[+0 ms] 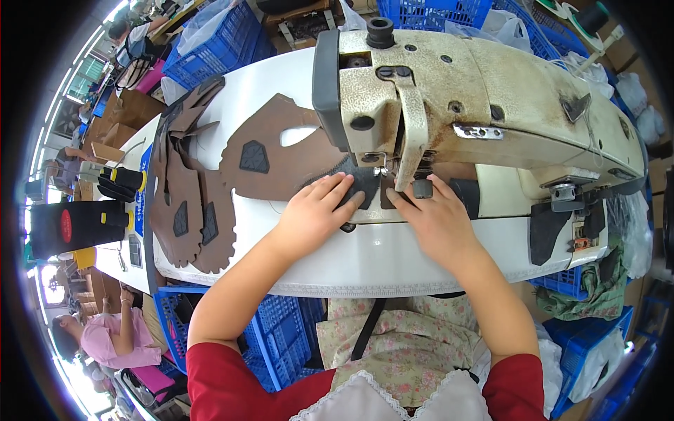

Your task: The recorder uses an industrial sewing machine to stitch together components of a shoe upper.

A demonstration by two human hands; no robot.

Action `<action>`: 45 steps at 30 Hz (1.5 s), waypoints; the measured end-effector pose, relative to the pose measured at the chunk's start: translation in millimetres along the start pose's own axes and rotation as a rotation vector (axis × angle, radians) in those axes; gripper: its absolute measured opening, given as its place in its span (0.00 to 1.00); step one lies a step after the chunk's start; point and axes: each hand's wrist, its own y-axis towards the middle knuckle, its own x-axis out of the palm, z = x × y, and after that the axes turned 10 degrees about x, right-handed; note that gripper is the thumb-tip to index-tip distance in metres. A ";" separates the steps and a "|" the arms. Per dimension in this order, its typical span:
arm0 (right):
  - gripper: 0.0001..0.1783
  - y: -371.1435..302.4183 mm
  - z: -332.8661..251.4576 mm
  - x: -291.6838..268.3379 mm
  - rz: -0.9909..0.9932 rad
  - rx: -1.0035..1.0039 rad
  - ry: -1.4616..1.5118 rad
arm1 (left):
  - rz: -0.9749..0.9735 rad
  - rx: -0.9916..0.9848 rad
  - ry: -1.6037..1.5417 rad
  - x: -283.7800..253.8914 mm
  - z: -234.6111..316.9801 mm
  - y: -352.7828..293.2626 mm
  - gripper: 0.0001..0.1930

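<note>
A worn cream sewing machine stands over the white table, its needle and presser foot low at the work. Under the foot lies a brown shoe-upper piece with an oval cutout, a black patch and a dark section near the needle. My left hand rests on that dark section, its fingers stretched out just left of the needle. To the right of the needle, my right hand lies with thumb and fingers apart on the brown material; the machine's round knob partly covers its fingertips.
Brown cut pieces with black patches are heaped at the table's left. Dark scraps lie by the machine's base at right. Blue crates stand below and behind the table. Thread cones and other people are at far left.
</note>
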 end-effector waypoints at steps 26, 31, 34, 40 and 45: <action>0.09 11.0 17.2 16.7 0.254 -0.173 -0.028 | 0.076 0.278 0.099 0.0 -22.8 6.3 0.16; 0.09 10.5 17.0 20.1 0.291 -0.153 0.036 | 0.107 0.272 0.097 1.2 -19.1 9.4 0.17; 0.09 10.4 16.9 19.9 0.260 -0.149 0.030 | 0.109 0.260 0.094 1.5 -16.9 9.5 0.18; 0.09 11.1 17.1 19.9 0.275 -0.135 0.026 | 0.103 0.245 0.095 -0.3 -14.0 13.3 0.19; 0.09 13.5 18.2 19.9 0.249 -0.126 0.062 | 0.085 0.221 0.115 1.4 -9.8 17.4 0.19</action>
